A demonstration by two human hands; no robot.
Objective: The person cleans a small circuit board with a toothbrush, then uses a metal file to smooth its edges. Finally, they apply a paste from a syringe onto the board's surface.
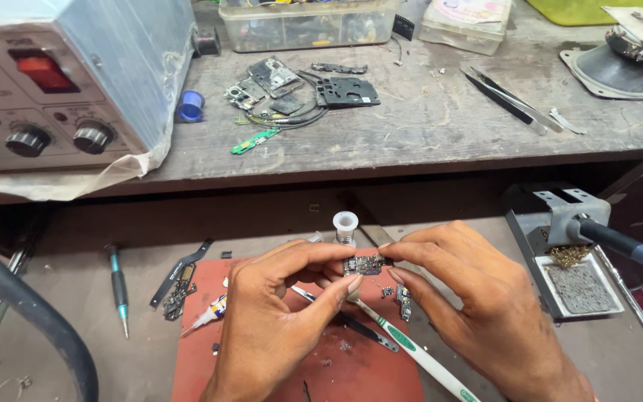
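Red mat beneath, my left hand and right hand pinch a small circuit board between fingertips; toothbrush lies unused, cleaning seemingly pending.

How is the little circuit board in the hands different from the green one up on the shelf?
The small dark circuit board is pinched in the air between the left hand and the right hand; the narrow green circuit board lies flat, untouched. One is blackish, the other bright green. Both are tiny electronic parts.
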